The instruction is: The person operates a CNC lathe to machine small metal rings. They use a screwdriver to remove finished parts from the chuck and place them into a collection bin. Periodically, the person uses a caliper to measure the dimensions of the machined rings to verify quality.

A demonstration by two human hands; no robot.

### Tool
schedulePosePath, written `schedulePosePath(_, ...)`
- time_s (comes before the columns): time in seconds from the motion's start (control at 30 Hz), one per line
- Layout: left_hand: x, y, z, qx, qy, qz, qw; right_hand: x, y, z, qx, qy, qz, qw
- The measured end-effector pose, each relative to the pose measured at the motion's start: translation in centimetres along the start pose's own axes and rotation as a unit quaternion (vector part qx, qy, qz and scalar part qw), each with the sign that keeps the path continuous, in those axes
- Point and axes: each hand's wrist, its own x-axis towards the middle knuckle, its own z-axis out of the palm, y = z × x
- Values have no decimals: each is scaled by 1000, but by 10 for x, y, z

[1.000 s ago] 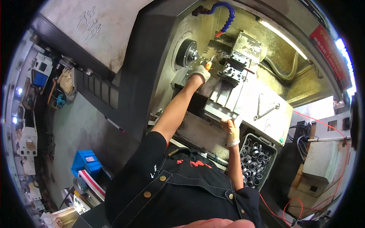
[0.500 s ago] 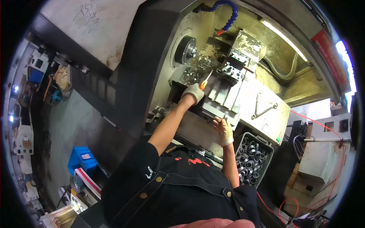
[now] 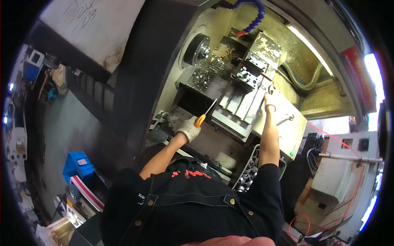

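My left hand (image 3: 189,129), in a pale work glove, is closed around the orange handle of a screwdriver-like tool (image 3: 200,120). Its thin metal shaft points up and away, over the near left edge of the machine's slide (image 3: 230,123). My right arm reaches forward over a white cover (image 3: 289,137). The gloved right hand (image 3: 269,100) is closed at the cover's far left edge, beside the tool block (image 3: 247,77). A dark ring-shaped piece (image 3: 271,88) shows at its fingertips; its rest is hidden. A wrench (image 3: 285,119) lies on the cover, partly behind my forearm.
A round spindle chuck (image 3: 197,49) juts from the machine's left wall. A blue segmented hose (image 3: 259,15) hangs above, and a light strip (image 3: 310,49) runs along the right. Metal rings (image 3: 248,175) fill a bin beneath my right arm. A blue crate (image 3: 78,166) stands lower left.
My left hand has drawn back toward me and left with the orange-handled tool. My right hand has moved from the slide's near edge to the far side, beside the tool block.
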Motion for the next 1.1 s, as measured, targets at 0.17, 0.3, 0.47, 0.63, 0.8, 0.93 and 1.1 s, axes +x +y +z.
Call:
schedulePosePath(0.17,-16,-14,-8,-49,11,-1,999,4,-30,-18,189,-10,103,977)
schedulePosePath(0.3,-18,-25,-1,-108,22,22,994,17,-42,-55,268,49,25,962)
schedulePosePath(0.47,-18,-33,3,-84,-11,11,996,30,-204,-113,54,20,-137,989)
schedulePosePath(0.63,-32,-24,-6,-117,-5,45,992,31,-287,-109,34,-14,-350,936)
schedulePosePath(0.8,-45,-27,-11,-142,-5,63,988,8,-325,-87,104,-139,-399,900)
schedulePosePath(0.93,-68,-35,-22,-159,5,185,970,-41,-314,-62,167,-177,-363,899)
schedulePosePath(1.1,-104,-44,-35,-160,-10,269,950,-129,-280,-18,326,-364,-47,872)
